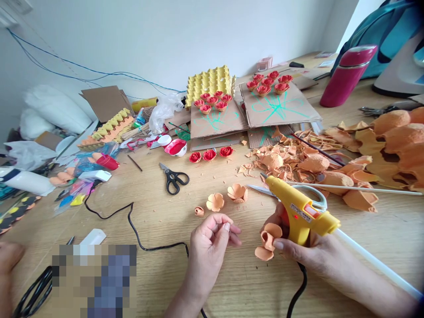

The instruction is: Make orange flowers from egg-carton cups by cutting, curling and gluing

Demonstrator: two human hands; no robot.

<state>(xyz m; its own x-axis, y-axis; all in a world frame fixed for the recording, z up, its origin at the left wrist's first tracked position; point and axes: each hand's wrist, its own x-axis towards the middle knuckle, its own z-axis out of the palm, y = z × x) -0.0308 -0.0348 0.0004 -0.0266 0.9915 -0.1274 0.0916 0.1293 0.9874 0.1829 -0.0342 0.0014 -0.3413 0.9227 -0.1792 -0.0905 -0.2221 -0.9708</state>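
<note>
My right hand (308, 256) grips a yellow hot glue gun (294, 212) with its nozzle pointing up and left and a white glue stick out of its back. Its thumb also pins a half-built orange egg-carton flower (267, 240) with a rolled centre against the gun. My left hand (215, 240), close by on the left, has thumb and forefinger pinched together; what they hold, if anything, is too small to see. Just beyond it on the table are a small orange bud (199, 211), an orange petal cup (215, 202) and a larger one (237, 193).
Black scissors (174, 178) and red paper flowers (209, 155) lie farther back. Orange scraps (265, 161) and cut cartons (397, 145) spread on the right. Cardboard sheets (281, 104) carry more red flowers. A black cord (139, 236) crosses the table. Another person's hand (9, 258) shows far left.
</note>
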